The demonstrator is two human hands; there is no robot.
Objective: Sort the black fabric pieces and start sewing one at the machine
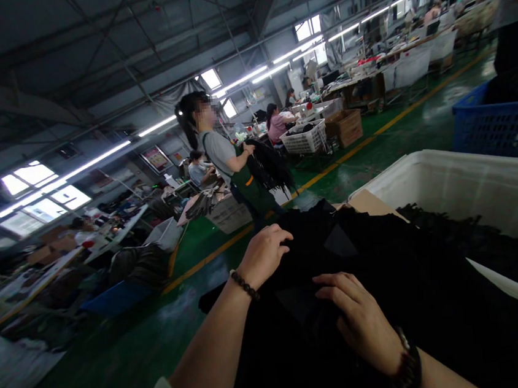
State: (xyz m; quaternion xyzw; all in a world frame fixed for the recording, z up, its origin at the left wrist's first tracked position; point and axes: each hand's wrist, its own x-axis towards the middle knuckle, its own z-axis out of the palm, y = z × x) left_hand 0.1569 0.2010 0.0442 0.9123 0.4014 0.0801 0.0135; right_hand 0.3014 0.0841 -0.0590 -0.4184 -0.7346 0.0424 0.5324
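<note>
A large heap of black fabric (387, 267) lies in front of me, with darker folds I cannot tell apart. My left hand (265, 254) is over its far left edge, fingers loosely bent, with a gap between thumb and fingertips and nothing visible in them. Nearer to me, my right hand (359, 316) rests palm down on the fabric, its fingers stretched out and a little apart. The thumb of that hand is partly hidden in shadow. A beaded bracelet circles each wrist.
A large white bin (423, 170) with black fabric pieces stands at right, a blue crate (496, 123) behind it. A co-worker (222, 154) stands ahead holding dark material (267, 162). Sewing tables, a cardboard box (344, 127) and a white basket (304, 138) line the green floor.
</note>
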